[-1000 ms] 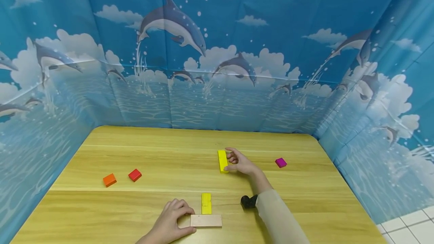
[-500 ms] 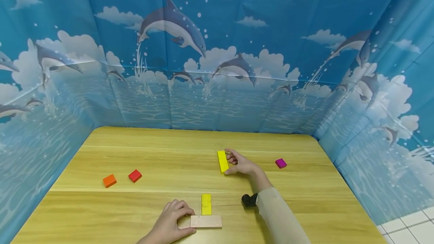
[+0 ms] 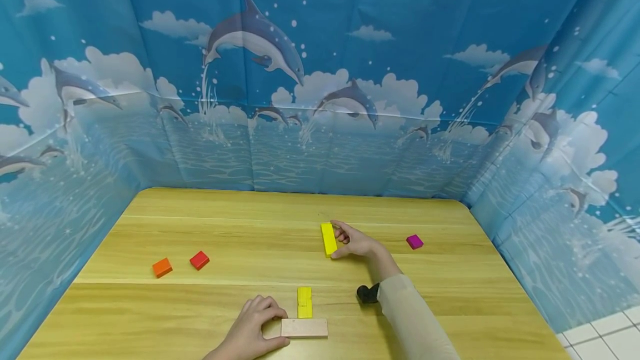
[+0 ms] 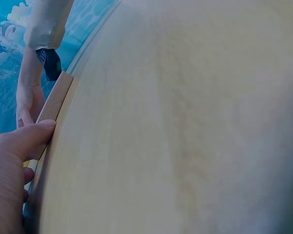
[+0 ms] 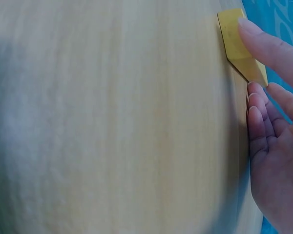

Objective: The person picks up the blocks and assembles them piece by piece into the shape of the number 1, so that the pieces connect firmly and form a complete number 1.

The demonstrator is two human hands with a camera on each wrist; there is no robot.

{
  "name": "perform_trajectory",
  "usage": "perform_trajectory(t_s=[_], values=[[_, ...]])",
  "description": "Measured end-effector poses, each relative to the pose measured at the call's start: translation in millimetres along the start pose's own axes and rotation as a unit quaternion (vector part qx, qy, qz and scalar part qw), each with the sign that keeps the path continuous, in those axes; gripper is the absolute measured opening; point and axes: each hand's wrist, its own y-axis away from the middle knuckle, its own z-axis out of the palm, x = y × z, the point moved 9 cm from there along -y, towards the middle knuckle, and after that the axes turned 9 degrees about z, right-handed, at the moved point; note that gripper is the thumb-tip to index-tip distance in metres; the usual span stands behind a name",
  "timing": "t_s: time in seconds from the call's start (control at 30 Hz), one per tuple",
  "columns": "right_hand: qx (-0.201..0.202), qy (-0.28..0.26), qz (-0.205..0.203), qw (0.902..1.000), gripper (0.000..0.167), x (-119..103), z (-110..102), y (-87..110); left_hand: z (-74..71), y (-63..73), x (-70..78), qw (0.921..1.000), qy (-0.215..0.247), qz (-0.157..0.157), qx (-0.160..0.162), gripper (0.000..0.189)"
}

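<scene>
My left hand (image 3: 254, 326) pinches the left end of a plain wooden block (image 3: 306, 328) that lies crosswise near the front of the table. In the left wrist view the thumb (image 4: 36, 131) presses on the side of this wooden block (image 4: 57, 97). Directly behind it stands a smaller yellow piece (image 3: 304, 302) with a seam across it. Farther back, my right hand (image 3: 356, 240) holds a long yellow block (image 3: 328, 239) by its ends, thumb at the near end and index finger at the far end. The right wrist view shows the thumb on this yellow block (image 5: 234, 39), other fingers loosely curled.
An orange block (image 3: 162, 267) and a red block (image 3: 199, 260) lie to the left on the wooden table (image 3: 240, 232). A purple block (image 3: 414, 241) lies at the right. Under my right forearm shows a black wrist device (image 3: 367, 294). A dolphin-print curtain (image 3: 320, 143) surrounds the table's far edges.
My right thumb has slid slightly toward the near end of the long yellow block. The left hand and the other blocks stay in place.
</scene>
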Motion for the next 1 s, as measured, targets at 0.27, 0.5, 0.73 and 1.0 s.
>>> perform_trajectory(t_s=[0.27,0.5,0.73,1.0], values=[[0.007,0.002,-0.004,1.0000,0.090,-0.3,0.5,-0.6,-0.7,-0.3,-0.2,1.0000,0.001,0.001,0.000,0.027],[0.014,0.009,-0.007,0.9998,0.092,1.1,0.6,-0.4,-1.2,-0.4,-0.5,1.0000,0.001,-0.002,0.002,0.027],[0.019,0.016,-0.006,0.9997,0.092,1.9,0.3,-1.4,-1.6,-0.7,-0.8,1.0000,0.003,0.002,-0.001,0.027],[0.046,0.018,-0.011,0.9987,0.090,4.0,-0.8,-1.0,-1.9,-0.5,-2.4,1.0000,0.005,0.000,-0.002,0.027]])
